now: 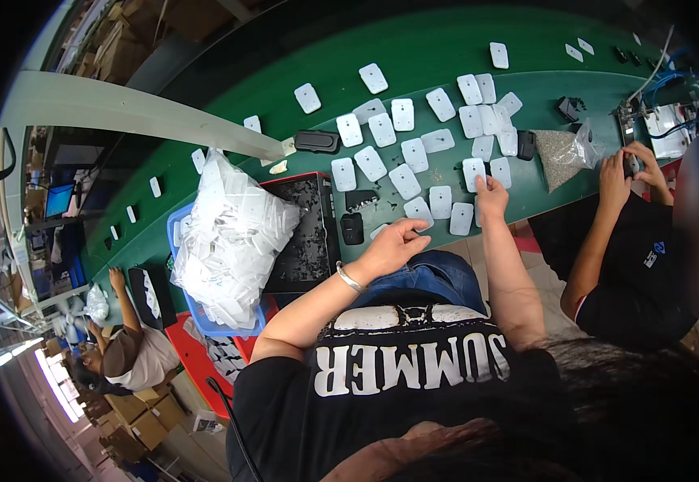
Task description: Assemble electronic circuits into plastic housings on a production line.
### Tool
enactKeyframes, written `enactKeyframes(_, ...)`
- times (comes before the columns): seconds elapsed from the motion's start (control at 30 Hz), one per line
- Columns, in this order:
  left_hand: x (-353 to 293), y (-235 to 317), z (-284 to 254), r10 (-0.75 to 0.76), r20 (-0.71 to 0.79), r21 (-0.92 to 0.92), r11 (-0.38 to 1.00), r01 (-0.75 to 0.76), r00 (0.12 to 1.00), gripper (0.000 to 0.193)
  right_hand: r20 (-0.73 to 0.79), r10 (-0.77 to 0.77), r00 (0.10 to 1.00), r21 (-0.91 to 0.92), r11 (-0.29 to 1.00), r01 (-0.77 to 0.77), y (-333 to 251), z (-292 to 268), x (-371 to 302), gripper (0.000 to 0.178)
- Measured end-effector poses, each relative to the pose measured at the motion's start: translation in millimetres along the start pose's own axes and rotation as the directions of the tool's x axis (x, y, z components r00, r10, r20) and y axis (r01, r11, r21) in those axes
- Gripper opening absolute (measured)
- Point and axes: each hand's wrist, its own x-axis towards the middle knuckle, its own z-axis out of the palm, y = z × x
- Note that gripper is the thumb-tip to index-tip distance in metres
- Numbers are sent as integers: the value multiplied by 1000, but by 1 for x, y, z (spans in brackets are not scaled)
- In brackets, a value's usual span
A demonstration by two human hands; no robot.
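Note:
My right hand [492, 199] pinches the near edge of a white rounded rectangular plate [473, 172] with a small dark mark in its middle. Close to the table's front edge, my left hand [398, 245] has its fingers curled in toward the thumb; whatever they may hold is too small to make out. Many similar white plates [404, 181] lie scattered before me, some overlapping. Left of them sit a small black case [352, 228] and a cluster of small dark and metallic parts [361, 200].
A large clear bag of white pieces [233, 241] fills a blue bin [205, 309] at my left, beside a black tray [305, 241]. A bag of small grains [558, 157] lies right, near a co-worker's hands [624, 173]. A pale metal post [141, 116] crosses the upper left.

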Motion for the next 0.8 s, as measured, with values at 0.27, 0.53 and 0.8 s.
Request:
enactKeyframes(0.27, -6, 2, -1, -25, 25, 42, 999, 24, 999, 33, -83, -72, 994, -211, 976, 53, -1, 3, -3, 35)
enactKeyframes(0.53, -7, -3, -4, 10, 30, -12, 1000, -9, 1000, 30, -53, -156, 986, -257, 956, 138, -1, 6, -1, 34)
enactKeyframes(0.8, -13, -12, -8, 52, 3, -22, 998, -52, 999, 33, -140, -375, 916, -326, 891, 315, 34, -6, 11, 32)
